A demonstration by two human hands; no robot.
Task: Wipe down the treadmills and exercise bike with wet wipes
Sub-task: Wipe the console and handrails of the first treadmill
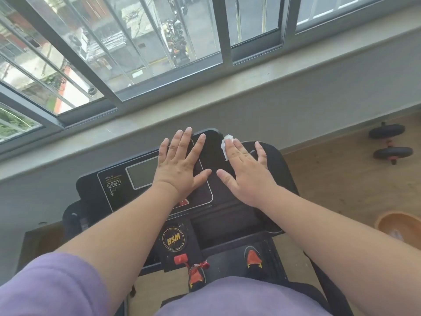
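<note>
A black treadmill console with a grey screen stands below me, close to the window ledge. My left hand lies flat on the console's middle panel, fingers spread and straight. My right hand lies flat on the console's right side and presses a white wet wipe under its straight fingers; the wipe sticks out past the fingertips. A round yellow HSM logo and a red safety clip sit lower on the console post. My feet in orange shoes stand on the treadmill belt.
A grey window ledge and sliding windows run right behind the console. On the wooden floor at the right lie a black dumbbell and an orange bowl.
</note>
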